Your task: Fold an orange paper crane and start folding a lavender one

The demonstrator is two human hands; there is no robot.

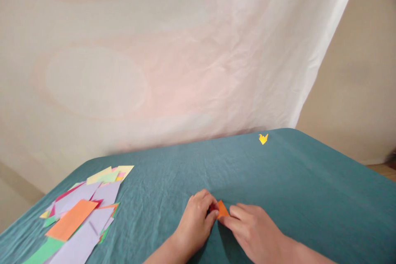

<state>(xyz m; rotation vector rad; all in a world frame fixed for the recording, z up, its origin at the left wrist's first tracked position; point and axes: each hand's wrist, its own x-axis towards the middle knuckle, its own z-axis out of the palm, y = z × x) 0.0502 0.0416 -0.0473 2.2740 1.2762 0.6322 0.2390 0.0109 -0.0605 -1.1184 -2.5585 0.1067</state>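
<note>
You've got the small orange paper btwn both hands, low in view just right of ctr, above the teal tablecloth. Your L hand pinches its left side, thumb nearest you, fingers curled over, so part of the paper's hidden. Your R hand has its fingertips closed on the lower-right edge, other fingers bent in; the tips of both hands are v. near each other. Off to your left, well apart from the hands, there's a loose paper pile in lavender, green, pink & pale yellow, w/ a plain orange sheet lying on top. Nr the far edge, right of ctr, sits a yellow folded figure w/ pointed tips up. Pale hanging cloth fills the bkgd behind the table.
</note>
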